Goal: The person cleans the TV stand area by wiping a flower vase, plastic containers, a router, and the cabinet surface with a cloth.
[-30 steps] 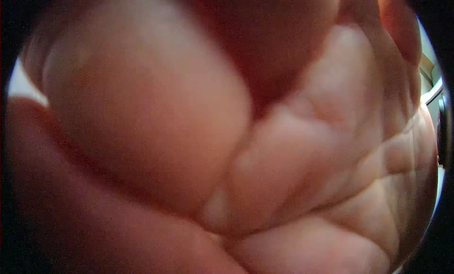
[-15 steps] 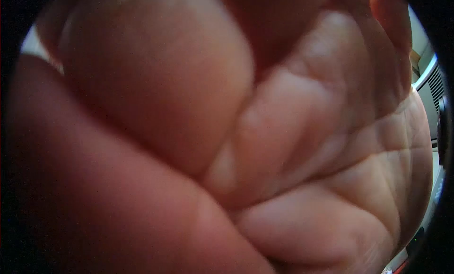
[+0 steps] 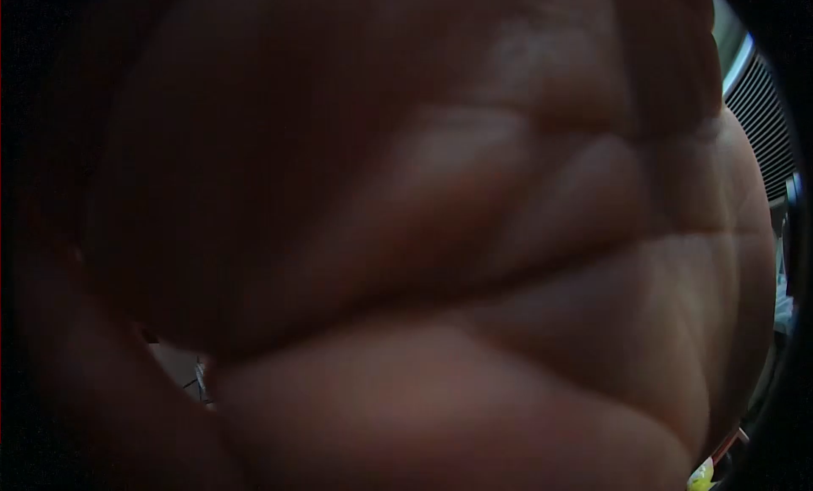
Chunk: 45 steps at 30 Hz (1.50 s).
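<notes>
Head view: shadowed hand (image 3: 508, 262) covers most, slatted panel (image 3: 764, 122) beyond; cannot tell if fingers spread.

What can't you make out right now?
Head view:
Most of the background: hidden by the hand.
Which hand it is: too close, blurred, cut off by the edges.
Slatted panel: partly behind the hand, cut off at right.
Yellow thing: too small, at the bottom edge.

The hand (image 3: 440, 254) is creased and seemingly matt.
</notes>
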### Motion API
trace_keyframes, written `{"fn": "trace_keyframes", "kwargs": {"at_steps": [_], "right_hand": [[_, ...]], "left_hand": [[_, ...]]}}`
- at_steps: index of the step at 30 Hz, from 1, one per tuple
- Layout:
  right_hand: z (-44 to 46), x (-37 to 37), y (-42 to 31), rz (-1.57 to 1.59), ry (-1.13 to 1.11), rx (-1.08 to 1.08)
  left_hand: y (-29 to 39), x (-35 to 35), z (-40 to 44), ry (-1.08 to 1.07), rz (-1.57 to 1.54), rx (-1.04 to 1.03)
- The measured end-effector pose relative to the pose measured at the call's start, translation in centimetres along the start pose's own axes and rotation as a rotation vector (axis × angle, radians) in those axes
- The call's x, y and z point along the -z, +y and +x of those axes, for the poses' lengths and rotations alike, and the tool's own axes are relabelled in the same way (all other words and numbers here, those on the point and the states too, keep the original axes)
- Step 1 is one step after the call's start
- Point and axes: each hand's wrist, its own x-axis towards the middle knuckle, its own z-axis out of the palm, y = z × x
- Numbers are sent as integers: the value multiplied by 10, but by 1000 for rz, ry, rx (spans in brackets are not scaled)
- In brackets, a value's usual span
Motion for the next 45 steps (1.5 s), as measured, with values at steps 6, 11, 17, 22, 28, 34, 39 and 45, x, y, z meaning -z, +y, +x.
{"fn": "trace_keyframes", "kwargs": {"at_steps": [6, 11, 17, 22, 28, 34, 39, 45], "right_hand": [[1, 7, 11, -23, 8, -17], [3, 16, 23, -50, 0, -27], [-3, 33, 46, -89, 3, -56], [-27, 92, 77, -154, -32, -177], [-48, 96, 53, -158, -55, -301], [-44, 111, 27, -217, -15, -206], [-30, 114, 9, -197, 15, -201], [-30, 112, 7, -186, 37, -172]], "left_hand": [[1, -9, 8, -10, 17, 6], [1, -17, 15, -13, 26, 10], [-1, -23, 28, -8, 66, 21], [10, -40, 51, -55, 160, 69], [-41, -72, 86, -135, 217, 112], [-66, -99, 112, -180, 279, 105], [-44, -117, 104, -162, 415, -42], [-36, -193, 68, -538, 377, -126]]}}
